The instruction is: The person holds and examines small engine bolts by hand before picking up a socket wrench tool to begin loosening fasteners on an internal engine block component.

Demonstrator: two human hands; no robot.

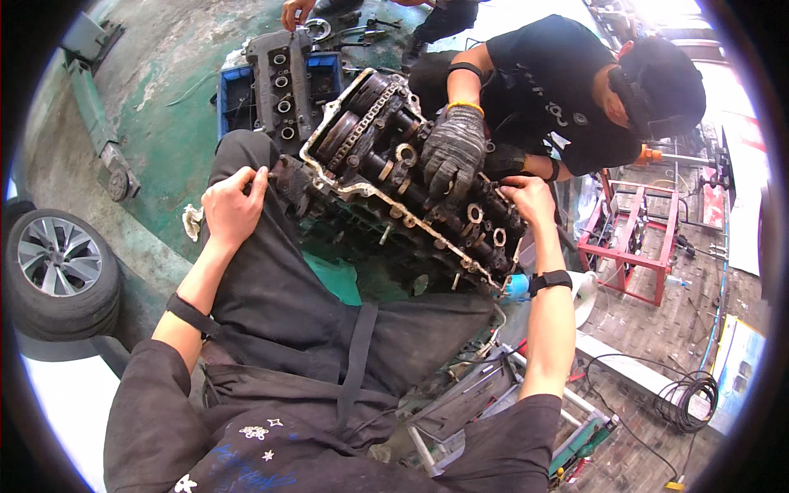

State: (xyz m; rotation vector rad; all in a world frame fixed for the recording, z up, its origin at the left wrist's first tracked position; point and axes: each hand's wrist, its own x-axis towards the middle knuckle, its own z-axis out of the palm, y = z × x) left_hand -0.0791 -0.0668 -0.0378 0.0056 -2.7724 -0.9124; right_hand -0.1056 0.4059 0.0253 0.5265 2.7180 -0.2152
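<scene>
A dirty engine [386, 177] lies tilted in front of me, its top uncovered, with a timing chain [359, 123] and camshafts showing. My left hand [233, 207] is closed over my raised knee, beside the engine's left end; whatever is in its fingers is hidden. At the engine's right edge, my right hand [530, 200] is closed with thumb and fingertips together; I cannot make out what they pinch. Between my hands, a co-worker's grey gloved hand [454, 152] reaches down onto the camshaft area. The co-worker's other gloved hand [505, 161] is partly hidden behind it.
A valve cover [282, 86] rests across a blue crate [234, 103], where another person's hand [296, 12] touches it. Wheels [59, 263] are stacked at left. A red metal frame [629, 238], a coiled black cable [686, 401] and a grey-green frame [592, 440] are at right.
</scene>
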